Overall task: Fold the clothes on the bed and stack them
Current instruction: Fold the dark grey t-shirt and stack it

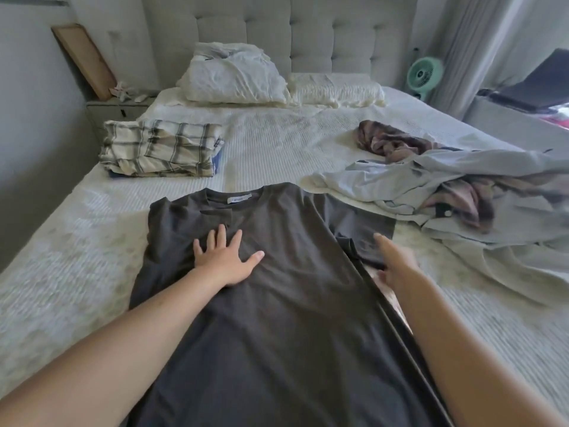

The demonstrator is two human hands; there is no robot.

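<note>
Two hands work a dark grey T-shirt [292, 288] spread flat on the bed [61, 257], collar toward the headboard. Left hand [224, 260] presses flat on the chest area, fingers spread. Right hand [397, 266], blurred, lies at the shirt's right edge beside the sleeve; its grip cannot be told. Folded plaid stack [160, 149] sits far left; unfolded clothes [446, 186] lie right.

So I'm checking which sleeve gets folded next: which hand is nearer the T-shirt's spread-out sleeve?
Right. The right hand is at the base of the spread-out sleeve, by the dark T-shirt's edge; the left hand lies flat on the chest, farther away.
</note>
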